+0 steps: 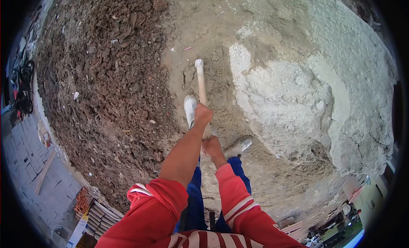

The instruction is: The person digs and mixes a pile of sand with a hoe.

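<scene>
A long wooden-handled digging tool (201, 81) stretches away from my body over the bare ground. Its far end is pale and crusted, and I cannot make out a blade. My left hand (203, 113) is wrapped round the handle at mid-length. Closer to me, my right hand (211, 147) also grips the handle, near its lower end. A pale, dusty shoe (190, 108) stands just left of my left hand. The other shoe (240, 147) is to the right of my right hand.
Loose dark soil (110, 86) is heaped along the left. A pale sand mound (294, 107) rises on the right. Grey paving (34, 162), stacked tiles (98, 218) and a motorcycle (24, 88) lie at the far left. Assorted objects (336, 231) stand at lower right.
</scene>
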